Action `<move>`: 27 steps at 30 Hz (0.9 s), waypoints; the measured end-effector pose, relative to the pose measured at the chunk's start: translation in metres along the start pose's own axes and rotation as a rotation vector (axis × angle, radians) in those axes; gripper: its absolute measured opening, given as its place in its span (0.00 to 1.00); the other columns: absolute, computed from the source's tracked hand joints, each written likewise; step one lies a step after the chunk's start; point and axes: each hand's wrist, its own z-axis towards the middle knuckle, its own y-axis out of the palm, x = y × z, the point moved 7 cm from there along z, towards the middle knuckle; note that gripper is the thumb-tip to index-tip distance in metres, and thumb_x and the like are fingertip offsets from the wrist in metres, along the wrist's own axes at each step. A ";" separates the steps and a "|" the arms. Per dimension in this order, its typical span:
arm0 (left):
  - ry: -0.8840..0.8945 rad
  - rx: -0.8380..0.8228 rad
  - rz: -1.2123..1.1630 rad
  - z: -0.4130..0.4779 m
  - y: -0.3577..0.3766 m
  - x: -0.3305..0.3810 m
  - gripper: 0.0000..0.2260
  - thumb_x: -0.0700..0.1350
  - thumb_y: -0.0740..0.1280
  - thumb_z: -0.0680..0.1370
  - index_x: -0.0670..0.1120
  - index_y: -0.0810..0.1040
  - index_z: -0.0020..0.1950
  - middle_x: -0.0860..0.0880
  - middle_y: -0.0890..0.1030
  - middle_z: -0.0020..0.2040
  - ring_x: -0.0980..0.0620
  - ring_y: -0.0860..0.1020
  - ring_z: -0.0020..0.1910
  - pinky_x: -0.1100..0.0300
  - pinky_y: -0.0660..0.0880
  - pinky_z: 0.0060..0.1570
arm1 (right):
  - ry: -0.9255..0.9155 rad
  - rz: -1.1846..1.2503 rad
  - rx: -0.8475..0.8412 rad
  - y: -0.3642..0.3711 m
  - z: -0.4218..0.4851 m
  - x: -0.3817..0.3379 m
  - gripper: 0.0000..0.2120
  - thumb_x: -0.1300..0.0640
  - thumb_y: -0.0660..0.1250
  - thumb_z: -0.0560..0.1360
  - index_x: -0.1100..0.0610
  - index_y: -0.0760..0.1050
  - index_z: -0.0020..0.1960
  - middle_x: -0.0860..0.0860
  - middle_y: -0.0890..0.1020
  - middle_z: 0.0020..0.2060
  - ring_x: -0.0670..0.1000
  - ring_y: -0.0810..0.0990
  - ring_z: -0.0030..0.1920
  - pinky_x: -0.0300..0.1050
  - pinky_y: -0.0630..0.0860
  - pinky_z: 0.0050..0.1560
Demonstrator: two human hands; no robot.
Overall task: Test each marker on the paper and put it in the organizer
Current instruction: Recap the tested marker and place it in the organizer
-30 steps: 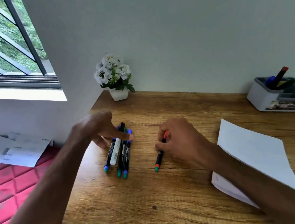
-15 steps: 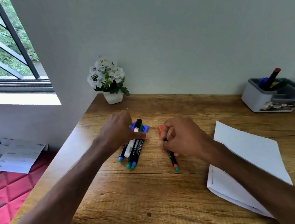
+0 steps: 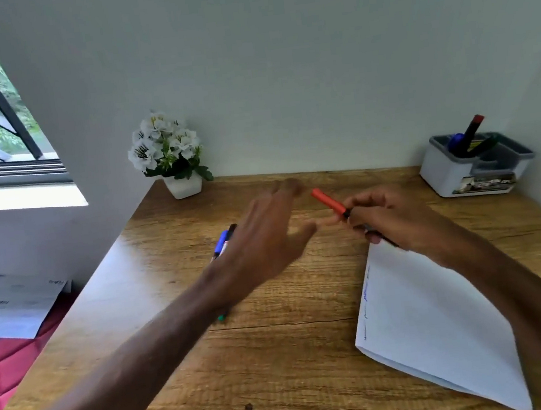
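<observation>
1. Right hand [image 3: 389, 221]: fingers curled round the barrel of a marker [image 3: 329, 202]. It is held in the air over the worktop [image 3: 279, 355], just beyond the top corner of the paper [image 3: 435, 304]. Its red cap points up and left.
2. Left hand [image 3: 266, 239]: fingers spread wide, holding nothing (blurred). It hovers between the red cap and the loose markers [image 3: 222, 242], with the thumb close to the cap's base but not touching it.
3. Loose markers lie in a bunch on the worktop, mostly hidden under the left hand. A blue cap shows above it and a green end below the wrist. Count cannot be told.
4. Paper lies flat at right, with faint scribbles along its left edge. The rest of the sheet is blank.
5. Organizer [image 3: 454, 173] stands in the far right corner by the wall, well apart from both hands. It holds at least two markers, one red-tipped and one blue.
6. Step in hand, as I judge it: uncapping.
   - Pinch the cap with the left thumb and forefinger.
   - Pull straight along the barrel rather than bending it.
   - Keep the right grip low enough to write without shifting.
7. For the test, make a short stroke beside the existing marks, where it reads clearly.
8. Risk: the cap gets dropped among the loose markers. Keep it in the left hand, press it fully home, then carry the marker to the organizer.
</observation>
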 end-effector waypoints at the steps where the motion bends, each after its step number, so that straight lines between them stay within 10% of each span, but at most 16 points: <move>1: 0.041 0.006 -0.016 0.005 0.006 0.015 0.27 0.51 0.71 0.80 0.48 0.67 0.76 0.49 0.74 0.73 0.52 0.72 0.69 0.60 0.68 0.67 | -0.042 -0.064 -0.012 -0.006 -0.001 0.000 0.10 0.60 0.66 0.80 0.55 0.86 0.47 0.52 0.81 0.33 0.48 0.74 0.32 0.43 0.70 0.37; 7: 0.290 -0.091 0.197 0.025 0.062 0.060 0.13 0.38 0.65 0.82 0.45 0.75 0.67 0.45 0.81 0.58 0.46 0.80 0.54 0.59 0.69 0.44 | -0.234 -0.386 -0.061 -0.028 -0.011 0.013 0.11 0.55 0.69 0.80 0.41 0.82 0.42 0.34 0.82 0.33 0.39 0.80 0.38 0.30 0.69 0.37; 12: 0.316 -0.156 0.269 0.020 0.086 0.052 0.15 0.37 0.65 0.82 0.44 0.75 0.69 0.46 0.81 0.57 0.45 0.78 0.59 0.55 0.73 0.47 | -0.298 -0.537 0.023 -0.030 -0.015 0.042 0.10 0.52 0.71 0.79 0.48 0.85 0.59 0.43 0.87 0.43 0.40 0.77 0.37 0.36 0.66 0.36; 27: 0.471 -0.126 0.277 0.025 0.074 0.044 0.13 0.38 0.72 0.79 0.41 0.80 0.63 0.45 0.85 0.51 0.47 0.82 0.50 0.55 0.80 0.43 | -0.397 -0.688 0.195 -0.033 -0.023 0.033 0.17 0.39 0.62 0.81 0.44 0.83 0.62 0.43 0.88 0.43 0.44 0.80 0.37 0.36 0.67 0.33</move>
